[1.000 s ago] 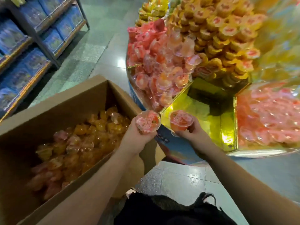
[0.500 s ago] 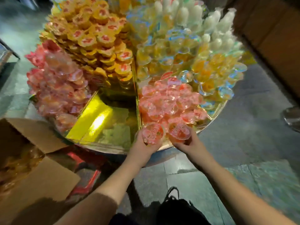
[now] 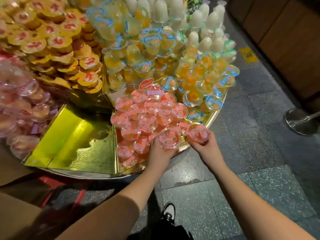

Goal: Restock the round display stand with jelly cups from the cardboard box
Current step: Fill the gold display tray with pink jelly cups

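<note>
Nearest to you is the floor, with one shoe (image 3: 168, 211) between your forearms. Half a second ago your two hands were at the near rim of the round display stand (image 3: 83, 172); one second ago they were beside the open cardboard box. Now they have gone further in, over the compartment of pink jelly cups (image 3: 147, 116).

Your left hand (image 3: 160, 153) curls its fingers around one pink jelly cup (image 3: 169, 139), lid up, at the front edge of the pink pile. Your right hand (image 3: 206, 148) holds a second pink cup (image 3: 197, 132) in the same way, just beside the first and close to the right rim of the stand. Both cups are touching or nearly touching the pile, but neither is released yet.

I judge that the carrying step is finished and the placing step is in hand: you only need to set both cups down so they do not slide.

To the left of the pink section, the gold compartment (image 3: 72, 139) has its floor bare in the part you can see. Only a corner of the cardboard box (image 3: 15, 213) shows at the lower left now, so you must turn back to it for more cups.

Further away stand yellow cups (image 3: 57, 42) and clear cups with blue lids (image 3: 152, 40).
</note>
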Available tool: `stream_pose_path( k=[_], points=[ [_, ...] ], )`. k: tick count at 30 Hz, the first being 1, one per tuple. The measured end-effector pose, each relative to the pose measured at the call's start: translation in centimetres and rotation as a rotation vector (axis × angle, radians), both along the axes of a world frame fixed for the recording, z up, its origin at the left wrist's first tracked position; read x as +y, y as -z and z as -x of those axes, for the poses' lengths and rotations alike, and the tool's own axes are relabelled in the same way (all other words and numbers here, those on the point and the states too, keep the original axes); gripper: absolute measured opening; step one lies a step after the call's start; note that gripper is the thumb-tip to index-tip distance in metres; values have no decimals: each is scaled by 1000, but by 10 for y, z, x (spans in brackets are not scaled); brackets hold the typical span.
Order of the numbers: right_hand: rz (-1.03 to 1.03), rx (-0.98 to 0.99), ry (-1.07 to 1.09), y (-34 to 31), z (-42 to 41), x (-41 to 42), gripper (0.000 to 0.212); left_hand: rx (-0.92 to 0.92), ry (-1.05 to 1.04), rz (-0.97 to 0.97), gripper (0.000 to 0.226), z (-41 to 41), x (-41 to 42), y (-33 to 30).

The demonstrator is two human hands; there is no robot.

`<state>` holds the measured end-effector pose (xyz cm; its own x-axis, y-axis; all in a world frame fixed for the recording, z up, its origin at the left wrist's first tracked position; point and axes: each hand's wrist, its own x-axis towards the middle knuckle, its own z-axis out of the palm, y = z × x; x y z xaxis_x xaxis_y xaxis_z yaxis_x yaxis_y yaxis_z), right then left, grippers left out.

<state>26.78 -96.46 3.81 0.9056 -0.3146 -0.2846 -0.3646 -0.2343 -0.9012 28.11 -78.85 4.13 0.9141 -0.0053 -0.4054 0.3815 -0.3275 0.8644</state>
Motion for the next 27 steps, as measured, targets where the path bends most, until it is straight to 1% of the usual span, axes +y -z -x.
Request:
stream_pose_path(
  k=[3, 9, 11, 18, 20, 23, 25, 27],
  points=[
    [36, -17, -30, 9, -23, -6, 55, 8, -27, -27, 66, -11, -13, 8],
    [36, 1, -68, 34, -51, -9, 72, 35, -133, -59, 64, -23, -22, 29],
    [42, -7, -72, 40, -55, -8, 74, 27, -151, -56, 62, -27, -25, 34],
    [83, -22, -81, 58, -60, -13, 68, 6, -172, -25, 59, -34, -39, 51],
    [85, -14, -95, 60, -61, -14, 68, -1, -158, -65, 62, -36, -40, 55],
    [96, -10, -109, 62, -63, -16, 73, -1, -128, -191, 72, -39, -40, 61],
    [77, -16, -108, 63, -64, -18, 70, -29, -105, -278, 78, -40, -41, 64],
    [82, -19, -105, 63, -64, -19, 65, -69, -97, -334, 77, -41, -41, 67]
  ],
)
